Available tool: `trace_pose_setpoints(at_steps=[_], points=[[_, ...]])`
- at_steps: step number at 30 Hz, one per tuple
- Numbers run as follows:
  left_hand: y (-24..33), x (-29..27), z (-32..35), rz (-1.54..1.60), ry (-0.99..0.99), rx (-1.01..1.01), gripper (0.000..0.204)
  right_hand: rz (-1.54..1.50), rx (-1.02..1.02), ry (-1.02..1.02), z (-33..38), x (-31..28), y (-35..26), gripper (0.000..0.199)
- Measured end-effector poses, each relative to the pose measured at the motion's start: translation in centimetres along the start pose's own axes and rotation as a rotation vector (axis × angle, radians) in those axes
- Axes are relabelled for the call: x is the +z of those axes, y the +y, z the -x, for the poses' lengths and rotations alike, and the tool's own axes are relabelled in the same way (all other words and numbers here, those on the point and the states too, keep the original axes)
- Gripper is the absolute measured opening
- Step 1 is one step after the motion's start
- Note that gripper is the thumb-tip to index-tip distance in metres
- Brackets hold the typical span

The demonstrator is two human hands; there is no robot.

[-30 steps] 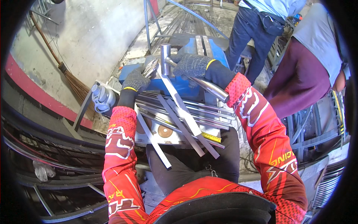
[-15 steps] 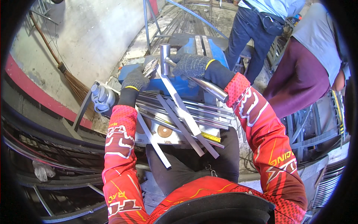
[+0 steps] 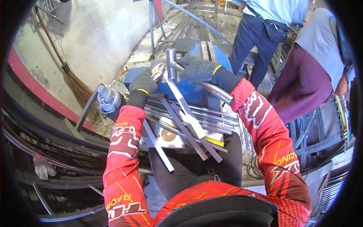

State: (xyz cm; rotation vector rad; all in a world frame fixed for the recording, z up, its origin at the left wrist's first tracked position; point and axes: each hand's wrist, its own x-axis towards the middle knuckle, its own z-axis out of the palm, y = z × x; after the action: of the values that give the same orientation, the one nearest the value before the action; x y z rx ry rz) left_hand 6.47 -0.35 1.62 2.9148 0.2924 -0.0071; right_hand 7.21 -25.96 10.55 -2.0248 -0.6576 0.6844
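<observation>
Nearest to me, the person's dark trousers (image 3: 172,183) sit under the lip of a pale, cluttered desk (image 3: 182,140). Three grey bars (image 3: 157,144) poke past its edge above the lap; a fourth, the bright bar (image 3: 181,100), slants away from me and crosses over one of them. I count one yellow tape (image 3: 214,141) and one brown disc (image 3: 168,135) on the desk, with one bundle of shiny rods (image 3: 221,121) lying crosswise beyond. Left of it stands one grey bottle (image 3: 107,99).

Farther in, the right hand (image 3: 198,70), gloved, grips one steel hammer (image 3: 171,63), its head upright at the bright bar's far end. The left hand (image 3: 143,83), gloved too, clasps one silver tool (image 3: 158,72) there; I'd call it pliers, but the glove hides too much to be sure.

Behind both lies blue metalwork (image 3: 134,73). One broom (image 3: 77,81) leans by the pale wall (image 3: 94,22); two co-workers (image 3: 261,34) bend at the right, amid the workshop's metal stock.
</observation>
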Motion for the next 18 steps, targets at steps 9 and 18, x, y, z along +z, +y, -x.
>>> trace_pose_setpoints(at_steps=[9, 18], points=[[0.6, -0.1, 1.1, 0.041, 0.037, -0.02, 0.047, 0.334, -0.854, 0.646, -2.6, -1.7, -5.0, 0.054], [0.2, -0.2, 1.0, 0.03, 0.039, -0.022, 0.037, 1.068, -0.52, 0.831, -9.4, 4.6, -0.3, 0.022]])
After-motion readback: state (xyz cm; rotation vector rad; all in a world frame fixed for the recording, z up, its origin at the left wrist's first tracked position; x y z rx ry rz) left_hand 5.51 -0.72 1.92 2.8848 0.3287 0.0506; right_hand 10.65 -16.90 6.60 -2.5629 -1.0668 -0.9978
